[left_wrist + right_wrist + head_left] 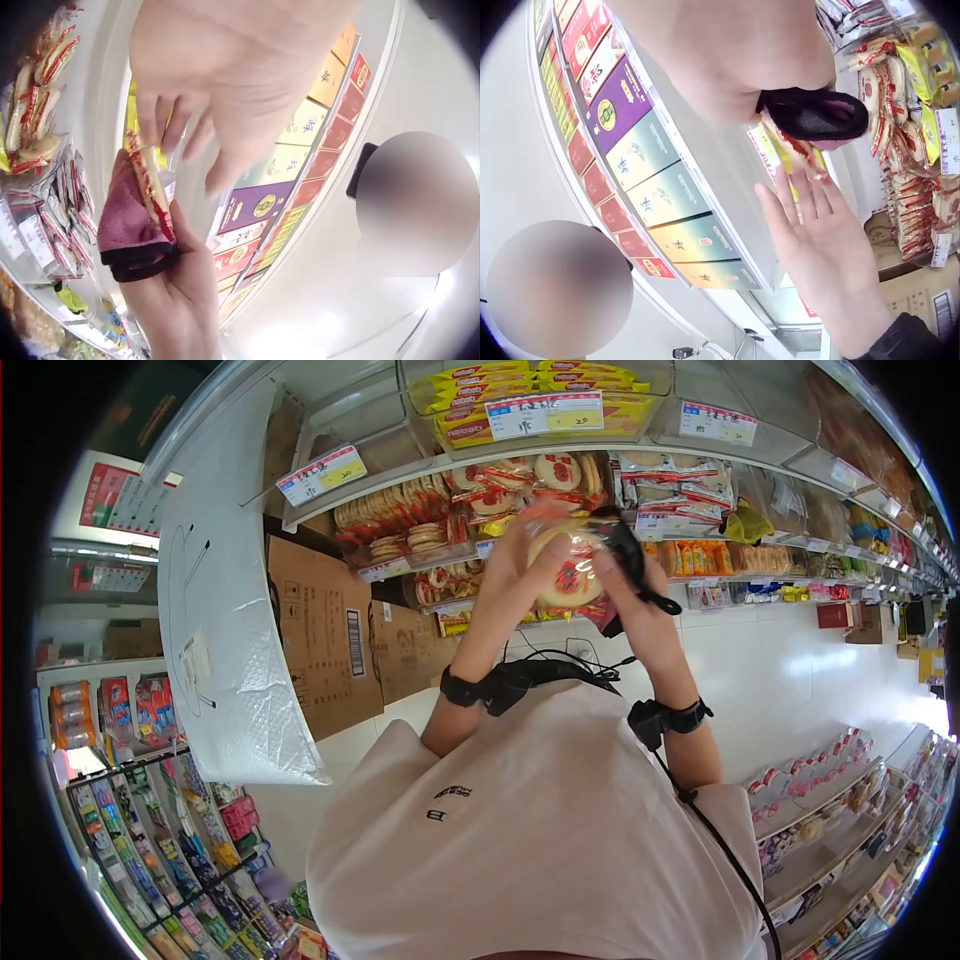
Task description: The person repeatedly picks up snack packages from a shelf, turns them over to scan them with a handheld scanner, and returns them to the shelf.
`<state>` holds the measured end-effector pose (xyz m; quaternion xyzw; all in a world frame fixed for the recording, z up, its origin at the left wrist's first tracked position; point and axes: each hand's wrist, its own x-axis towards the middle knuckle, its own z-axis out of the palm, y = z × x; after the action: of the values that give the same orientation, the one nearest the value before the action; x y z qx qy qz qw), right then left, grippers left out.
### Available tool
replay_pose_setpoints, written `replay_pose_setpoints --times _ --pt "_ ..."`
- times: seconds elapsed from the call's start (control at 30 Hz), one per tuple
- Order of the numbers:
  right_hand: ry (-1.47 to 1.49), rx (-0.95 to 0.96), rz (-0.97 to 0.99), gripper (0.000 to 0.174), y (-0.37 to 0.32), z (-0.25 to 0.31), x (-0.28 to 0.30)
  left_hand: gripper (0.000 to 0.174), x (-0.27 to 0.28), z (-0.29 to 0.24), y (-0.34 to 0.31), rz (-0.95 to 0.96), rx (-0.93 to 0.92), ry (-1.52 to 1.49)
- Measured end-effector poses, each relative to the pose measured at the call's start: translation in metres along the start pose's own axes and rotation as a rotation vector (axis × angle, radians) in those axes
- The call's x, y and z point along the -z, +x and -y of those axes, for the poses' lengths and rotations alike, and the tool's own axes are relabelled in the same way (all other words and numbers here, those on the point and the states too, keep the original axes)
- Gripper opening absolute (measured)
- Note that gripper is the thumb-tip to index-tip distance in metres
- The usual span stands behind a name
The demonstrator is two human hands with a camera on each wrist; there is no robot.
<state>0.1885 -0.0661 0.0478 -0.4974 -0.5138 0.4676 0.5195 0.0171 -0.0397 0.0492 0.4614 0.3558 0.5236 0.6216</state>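
A round pale pastry in a clear wrapper with red print (570, 575) is held up in front of the shelves. My right hand (640, 600) grips it together with a purple cloth (135, 214) that has a black edge. In the left wrist view the cloth lies against the packet's flat side, with the right hand (184, 300) below. My left hand (505, 585) is at the packet's other side. The right wrist view shows this left hand (829, 255) with straight fingers and palm turned up, fingertips right at the packet's end.
Shelves hold more wrapped round pastries (390, 505), yellow packs (560, 385) and price tags (545, 415). Brown cardboard boxes (320, 630) stand at left beside a silvery foam sheet (235, 680). Gift boxes (660, 199) line an upper shelf. Black cables (570, 660) hang near my chest.
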Motion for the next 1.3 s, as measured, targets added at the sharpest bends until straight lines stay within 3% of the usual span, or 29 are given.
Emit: replay_pose_setpoints --times 0.07,0.13,0.2,0.27,0.3,0.33,0.4,0.57,0.6,0.67,0.73,0.77,0.83,0.87,0.9,0.97,1.0,1.03,1.1,1.17,1.3 --pt "0.007 -0.109 0.037 0.034 -0.002 -0.008 -0.007 0.052 0.006 0.008 -0.004 0.016 0.144 -0.172" --pt "0.074 -0.015 -0.092 0.036 0.005 -0.015 -0.009 0.053 0.01 0.014 -0.005 0.041 0.285 -0.344" --pt "0.046 0.039 -0.247 0.041 0.008 -0.003 -0.006 0.057 0.003 0.009 -0.004 -0.051 0.222 -0.322" --pt "0.11 0.077 -0.253 0.042 0.011 -0.001 -0.002 0.06 -0.007 0.005 -0.004 -0.121 0.247 -0.296" --pt "-0.02 0.136 -0.251 0.036 0.01 -0.003 -0.003 0.061 -0.011 0.004 -0.004 -0.143 0.303 -0.281" --pt "-0.208 0.232 -0.169 0.043 0.006 -0.003 -0.01 0.063 -0.015 0.005 -0.003 -0.167 0.359 -0.265" --pt "-0.726 0.684 -0.018 0.043 0.002 0.0 -0.027 0.065 -0.023 0.023 -0.003 -0.114 0.3 -0.421" --pt "-0.492 0.584 0.026 0.043 0.018 -0.011 -0.018 0.077 -0.027 0.026 -0.005 0.021 0.318 -0.468" --pt "-0.554 0.604 0.016 0.042 0.014 -0.011 -0.019 0.077 -0.028 0.025 -0.006 0.021 0.39 -0.437" --pt "-0.68 0.665 -0.013 0.041 0.015 -0.003 -0.026 0.08 -0.025 0.029 0.004 -0.118 0.407 -0.528" --pt "-0.752 0.697 0.08 0.041 -0.002 0.008 -0.034 0.086 -0.025 0.018 0.01 0.091 0.228 -0.765" --pt "-0.758 0.711 0.127 0.042 -0.007 0.005 -0.036 0.091 -0.019 0.017 0.013 0.039 0.153 -0.797" --pt "-0.766 0.741 0.225 0.044 -0.007 0.001 -0.032 0.086 -0.007 0.02 0.018 0.008 0.19 -0.767" --pt "-0.702 0.71 0.198 0.043 -0.001 -0.007 -0.025 0.083 -0.005 0.021 0.018 -0.008 0.211 -0.751" --pt "-0.637 0.679 0.172 0.042 0.007 -0.023 -0.019 0.069 -0.016 0.014 0.01 -0.029 0.078 -0.49" --pt "-0.467 0.614 0.012 0.038 0.017 -0.038 -0.017 0.061 -0.007 0.032 0.014 -0.087 0.178 -0.447" --pt "-0.311 0.386 0.016 0.038 0.016 -0.032 -0.016 0.058 -0.009 0.031 0.016 -0.116 0.223 -0.427" --pt "-0.156 0.158 0.022 0.038 0.013 -0.023 -0.015 0.047 -0.027 0.02 0.009 -0.325 0.237 -0.364" --pt "0.074 -0.272 0.057 0.036 0.013 -0.018 -0.007 0.047 -0.022 0.027 0.013 -0.279 0.021 -0.088" --pt "0.241 -0.318 0.167 0.031 0.013 -0.028 -0.003 0.049 -0.023 0.022 0.011 -0.28 -0.116 0.082" --pt "0.344 -0.33 0.28 0.022 0.008 -0.028 0.001 0.046 -0.006 0.016 0.014 -0.245 0.158 -0.113"
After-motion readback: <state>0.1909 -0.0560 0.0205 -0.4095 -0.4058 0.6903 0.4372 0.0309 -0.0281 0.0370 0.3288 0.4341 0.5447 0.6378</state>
